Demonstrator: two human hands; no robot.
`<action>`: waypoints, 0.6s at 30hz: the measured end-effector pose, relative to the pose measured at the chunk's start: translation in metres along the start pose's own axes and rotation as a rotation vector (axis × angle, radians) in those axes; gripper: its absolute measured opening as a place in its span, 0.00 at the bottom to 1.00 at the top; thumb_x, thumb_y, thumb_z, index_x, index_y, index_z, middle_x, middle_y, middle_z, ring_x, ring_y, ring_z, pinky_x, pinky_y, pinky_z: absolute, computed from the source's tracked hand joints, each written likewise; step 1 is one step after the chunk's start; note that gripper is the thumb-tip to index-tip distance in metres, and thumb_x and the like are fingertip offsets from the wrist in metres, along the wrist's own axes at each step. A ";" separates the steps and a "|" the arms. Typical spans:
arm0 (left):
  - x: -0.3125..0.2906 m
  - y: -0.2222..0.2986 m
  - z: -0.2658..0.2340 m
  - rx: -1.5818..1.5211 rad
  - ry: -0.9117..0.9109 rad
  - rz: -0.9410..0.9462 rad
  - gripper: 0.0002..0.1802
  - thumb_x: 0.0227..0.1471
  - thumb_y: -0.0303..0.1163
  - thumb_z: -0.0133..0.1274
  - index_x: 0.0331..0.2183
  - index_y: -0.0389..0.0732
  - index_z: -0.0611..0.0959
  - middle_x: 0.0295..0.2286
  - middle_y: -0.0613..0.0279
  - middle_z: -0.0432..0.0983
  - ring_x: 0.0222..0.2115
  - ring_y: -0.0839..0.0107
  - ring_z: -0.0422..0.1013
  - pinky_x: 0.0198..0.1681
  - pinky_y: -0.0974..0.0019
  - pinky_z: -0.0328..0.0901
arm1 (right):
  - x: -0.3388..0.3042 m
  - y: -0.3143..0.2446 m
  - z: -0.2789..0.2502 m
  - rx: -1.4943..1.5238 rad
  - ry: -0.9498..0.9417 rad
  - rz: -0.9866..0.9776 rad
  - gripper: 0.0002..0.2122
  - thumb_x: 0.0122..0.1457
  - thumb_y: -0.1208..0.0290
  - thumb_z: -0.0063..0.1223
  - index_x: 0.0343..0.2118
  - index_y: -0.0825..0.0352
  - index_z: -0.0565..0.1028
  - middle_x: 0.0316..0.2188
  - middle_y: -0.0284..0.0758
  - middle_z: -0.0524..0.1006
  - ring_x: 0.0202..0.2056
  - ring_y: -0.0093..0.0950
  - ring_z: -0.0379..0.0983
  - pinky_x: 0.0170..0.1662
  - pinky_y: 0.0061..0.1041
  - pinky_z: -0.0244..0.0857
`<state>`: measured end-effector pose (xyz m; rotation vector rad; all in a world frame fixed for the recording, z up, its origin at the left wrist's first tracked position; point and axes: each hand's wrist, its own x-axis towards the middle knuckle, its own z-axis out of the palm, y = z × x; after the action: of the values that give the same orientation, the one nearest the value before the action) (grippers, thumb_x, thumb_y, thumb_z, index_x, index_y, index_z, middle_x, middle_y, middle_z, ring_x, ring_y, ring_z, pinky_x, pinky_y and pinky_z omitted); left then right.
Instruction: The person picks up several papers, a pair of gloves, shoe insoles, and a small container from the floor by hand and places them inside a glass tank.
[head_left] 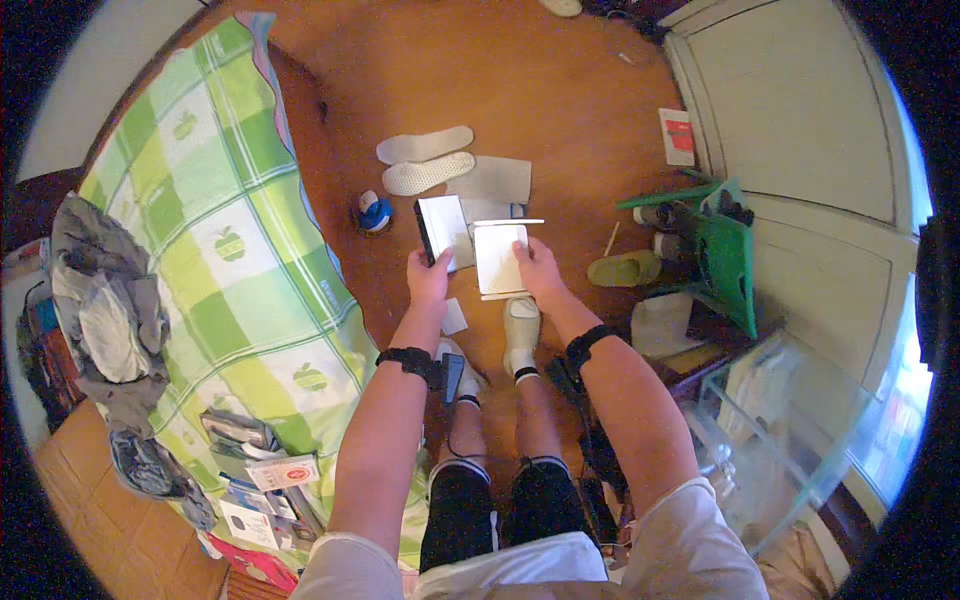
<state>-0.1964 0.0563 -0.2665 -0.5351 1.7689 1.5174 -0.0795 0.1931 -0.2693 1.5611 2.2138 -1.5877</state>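
Note:
My left hand (pixel 430 272) is closed on the near edge of a flat white box part with a black side (pixel 444 232), held tilted over the floor. Beside it, my right hand (pixel 538 268) grips the right edge of a shallow white box with raised end flaps (pixel 497 262). The two pieces are close together, and I cannot tell whether they touch. Below them a small white paper (pixel 454 316) lies on the floor near my feet.
Two pale insoles (pixel 425 145), a grey sheet (pixel 503 180) and a blue-and-white object (pixel 374 212) lie ahead on the wooden floor. A green-checked bed (pixel 235 245) bears papers and clothes at left. A green stool (pixel 727 255), green slipper (pixel 622 268) and glass tank (pixel 780 430) stand right.

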 end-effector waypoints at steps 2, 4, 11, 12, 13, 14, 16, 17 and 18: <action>-0.039 0.026 -0.001 -0.008 -0.081 0.049 0.18 0.41 0.28 0.54 0.35 0.36 0.67 0.31 0.58 0.69 0.29 0.71 0.67 0.28 0.69 0.66 | -0.020 -0.032 -0.026 0.214 -0.090 0.086 0.13 0.55 0.66 0.42 0.35 0.72 0.69 0.26 0.32 0.71 0.28 0.21 0.64 0.33 0.21 0.59; -0.074 0.042 0.004 -0.018 -0.177 0.094 0.19 0.42 0.28 0.54 0.36 0.36 0.66 0.31 0.58 0.69 0.29 0.71 0.67 0.28 0.69 0.66 | -0.032 -0.040 -0.046 0.245 -0.040 0.016 0.12 0.55 0.67 0.41 0.35 0.72 0.69 0.26 0.30 0.71 0.28 0.20 0.64 0.32 0.20 0.59; -0.200 0.097 0.020 -0.023 -0.418 0.023 0.25 0.42 0.31 0.53 0.43 0.39 0.63 0.33 0.58 0.69 0.31 0.71 0.67 0.29 0.70 0.64 | -0.132 -0.126 -0.129 0.460 0.097 -0.089 0.10 0.54 0.70 0.42 0.35 0.72 0.69 0.27 0.29 0.71 0.29 0.18 0.64 0.33 0.19 0.59; -0.215 0.104 0.020 -0.078 -0.465 0.034 0.24 0.43 0.31 0.52 0.43 0.41 0.64 0.32 0.60 0.69 0.30 0.72 0.67 0.28 0.71 0.64 | -0.148 -0.143 -0.138 0.513 0.183 -0.148 0.10 0.53 0.71 0.43 0.36 0.72 0.69 0.27 0.30 0.71 0.29 0.18 0.65 0.33 0.19 0.59; -0.230 0.110 0.020 -0.131 -0.514 0.042 0.24 0.43 0.32 0.52 0.43 0.42 0.64 0.32 0.62 0.69 0.29 0.72 0.67 0.28 0.73 0.63 | -0.165 -0.158 -0.150 0.526 0.195 -0.162 0.10 0.53 0.71 0.43 0.36 0.72 0.69 0.27 0.30 0.71 0.29 0.18 0.65 0.33 0.19 0.59; -0.244 0.115 0.018 -0.121 -0.526 0.058 0.24 0.43 0.32 0.52 0.43 0.42 0.64 0.32 0.62 0.69 0.29 0.72 0.67 0.28 0.73 0.63 | -0.183 -0.171 -0.162 0.567 0.185 -0.103 0.11 0.53 0.71 0.45 0.36 0.72 0.69 0.27 0.30 0.71 0.29 0.18 0.65 0.33 0.19 0.60; -0.281 0.129 0.023 -0.106 -0.598 0.078 0.17 0.47 0.33 0.47 0.41 0.43 0.65 0.35 0.64 0.67 0.32 0.72 0.67 0.30 0.67 0.65 | -0.213 -0.183 -0.190 0.621 0.208 -0.045 0.11 0.52 0.71 0.46 0.36 0.72 0.69 0.27 0.31 0.72 0.29 0.19 0.66 0.33 0.19 0.60; -0.300 0.136 0.025 -0.092 -0.618 0.087 0.17 0.47 0.33 0.47 0.41 0.43 0.65 0.35 0.64 0.67 0.32 0.72 0.67 0.30 0.67 0.65 | -0.225 -0.187 -0.202 0.550 0.227 -0.088 0.12 0.51 0.70 0.47 0.36 0.72 0.69 0.27 0.31 0.72 0.28 0.19 0.66 0.32 0.18 0.61; -0.323 0.146 0.029 -0.074 -0.640 0.070 0.18 0.47 0.35 0.47 0.41 0.44 0.65 0.35 0.64 0.67 0.33 0.71 0.67 0.31 0.67 0.64 | -0.237 -0.190 -0.217 0.478 0.253 -0.132 0.13 0.51 0.70 0.48 0.37 0.72 0.69 0.26 0.31 0.72 0.28 0.19 0.66 0.31 0.18 0.61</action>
<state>-0.0861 0.0688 0.0713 -0.0035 1.2454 1.5778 0.0159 0.1830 0.0917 1.8478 2.2035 -2.2006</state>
